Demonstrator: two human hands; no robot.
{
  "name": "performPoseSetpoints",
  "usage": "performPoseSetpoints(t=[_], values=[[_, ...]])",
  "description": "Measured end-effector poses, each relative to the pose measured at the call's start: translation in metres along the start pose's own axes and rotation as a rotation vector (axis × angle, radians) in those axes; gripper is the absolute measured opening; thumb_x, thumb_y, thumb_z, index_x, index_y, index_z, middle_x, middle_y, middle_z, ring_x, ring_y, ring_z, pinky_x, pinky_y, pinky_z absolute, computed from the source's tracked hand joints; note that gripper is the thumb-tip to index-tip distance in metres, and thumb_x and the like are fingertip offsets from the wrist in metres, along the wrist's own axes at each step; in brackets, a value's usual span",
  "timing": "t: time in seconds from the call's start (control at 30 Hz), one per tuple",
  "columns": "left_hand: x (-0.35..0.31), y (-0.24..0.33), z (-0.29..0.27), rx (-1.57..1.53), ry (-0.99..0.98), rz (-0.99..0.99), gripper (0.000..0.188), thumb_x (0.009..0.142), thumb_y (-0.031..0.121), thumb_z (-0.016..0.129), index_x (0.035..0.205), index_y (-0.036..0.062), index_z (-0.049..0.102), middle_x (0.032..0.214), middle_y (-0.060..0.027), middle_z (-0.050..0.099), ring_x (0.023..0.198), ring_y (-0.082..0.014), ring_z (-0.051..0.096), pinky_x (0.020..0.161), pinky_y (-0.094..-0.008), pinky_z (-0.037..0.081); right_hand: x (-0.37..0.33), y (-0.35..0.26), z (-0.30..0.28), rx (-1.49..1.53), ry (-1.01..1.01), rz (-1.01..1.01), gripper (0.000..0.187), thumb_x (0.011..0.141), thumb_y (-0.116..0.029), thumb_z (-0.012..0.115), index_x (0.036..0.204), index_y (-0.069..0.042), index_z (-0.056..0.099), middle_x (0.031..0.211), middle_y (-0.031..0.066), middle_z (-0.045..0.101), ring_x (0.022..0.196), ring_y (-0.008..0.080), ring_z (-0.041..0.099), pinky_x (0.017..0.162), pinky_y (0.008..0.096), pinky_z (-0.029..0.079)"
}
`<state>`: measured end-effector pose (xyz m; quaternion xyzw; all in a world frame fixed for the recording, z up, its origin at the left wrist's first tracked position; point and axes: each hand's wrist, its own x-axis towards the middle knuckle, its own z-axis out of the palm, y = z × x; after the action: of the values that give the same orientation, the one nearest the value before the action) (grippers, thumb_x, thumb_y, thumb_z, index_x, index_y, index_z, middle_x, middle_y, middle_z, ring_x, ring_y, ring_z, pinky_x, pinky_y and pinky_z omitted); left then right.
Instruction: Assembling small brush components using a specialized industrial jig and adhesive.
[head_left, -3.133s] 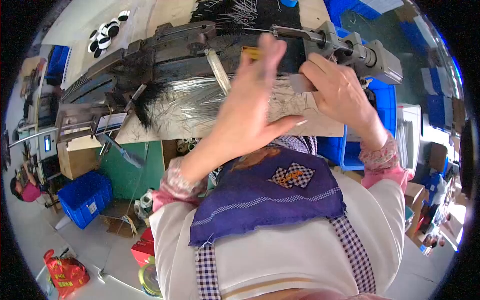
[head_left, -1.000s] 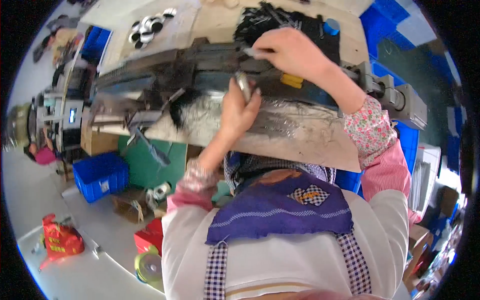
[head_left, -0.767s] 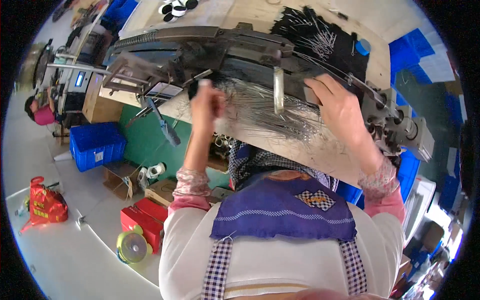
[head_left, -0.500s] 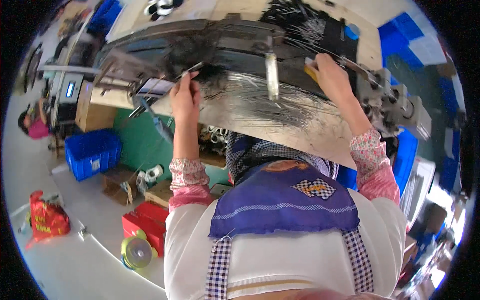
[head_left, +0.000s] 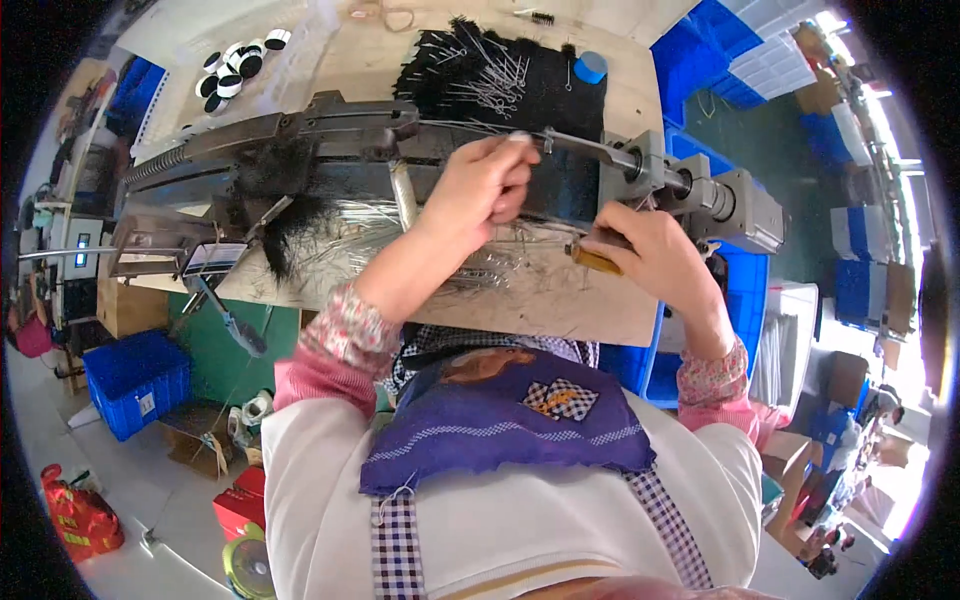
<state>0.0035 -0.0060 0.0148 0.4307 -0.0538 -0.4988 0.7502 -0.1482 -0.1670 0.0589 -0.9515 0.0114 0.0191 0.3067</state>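
"Where is the left hand (head_left: 485,190)?"

"Above the long metal machine (head_left: 330,130), fingertips near the tip of the slim spindle (head_left: 590,148). Its grip is narrow, fingers curled in and thumb close; I cannot tell whether anything thin is pinched there."

"And the right hand (head_left: 650,250)?"

"Lower, towards the table's (head_left: 610,305) right end. That grip is closed round a yellow-and-dark piece (head_left: 598,260), whose free end points left over the table, short of the near edge."

"Much room between the hands?"

"A modest gap, with the machine's dark bed showing in it. The grey housing (head_left: 745,210) crowds the right hand's far side, and a blue crate (head_left: 660,370) sits just past the table's right edge."

"What about the near side?"

"Loose wires (head_left: 490,270) lie scattered under the left forearm, some near the front edge. Right of them is a barer strip of wood, reaching to the right-hand corner."

"Beyond the machine?"

"A black mat (head_left: 430,75) with looped wire pieces (head_left: 495,80) spread over it, and a round blue cap (head_left: 591,67) by its right edge. Bare table runs left from the mat towards the white-and-black rolls (head_left: 230,70), so the open room is widest there."
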Motion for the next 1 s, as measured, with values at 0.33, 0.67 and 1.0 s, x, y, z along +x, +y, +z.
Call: performPoseSetpoints(t=[0.33,0.67,1.0], values=[[0.010,-0.002,-0.003,0.039,0.126,0.129,0.020,0.096,0.021,0.050,0.085,0.0050,0.052,0.058,0.0048,0.036,0.043,-0.0065,0.031,0.041,-0.0232,0.023,0.163,-0.011,0.003,-0.369,0.400,-0.303,0.029,0.086,-0.010,0.055,0.115,-0.012,0.058,0.097,0.0167,0.065,0.090,0.0361,0.062,0.077,0.0436,0.049],[-0.004,-0.007,-0.016,-0.062,0.248,0.340,0.016,0.096,0.021,0.052,0.088,0.0075,0.053,0.057,0.0059,0.037,0.043,-0.0057,0.031,0.041,-0.0229,0.023,0.147,0.009,-0.007,-0.245,0.277,-0.215,0.026,0.086,-0.011,0.056,0.110,-0.004,0.062,0.090,0.0165,0.066,0.077,0.0252,0.065,0.069,0.0341,0.051],[-0.003,-0.005,-0.013,-0.102,0.266,0.385,0.029,0.098,0.032,0.049,0.086,0.0057,0.052,0.055,0.0027,0.038,0.042,-0.0086,0.033,0.041,-0.0249,0.022,0.162,-0.007,-0.015,0.548,-0.276,0.000,0.028,0.089,-0.009,0.059,0.114,0.004,0.061,0.093,0.0101,0.067,0.073,0.0120,0.063,0.066,0.0256,0.054]])
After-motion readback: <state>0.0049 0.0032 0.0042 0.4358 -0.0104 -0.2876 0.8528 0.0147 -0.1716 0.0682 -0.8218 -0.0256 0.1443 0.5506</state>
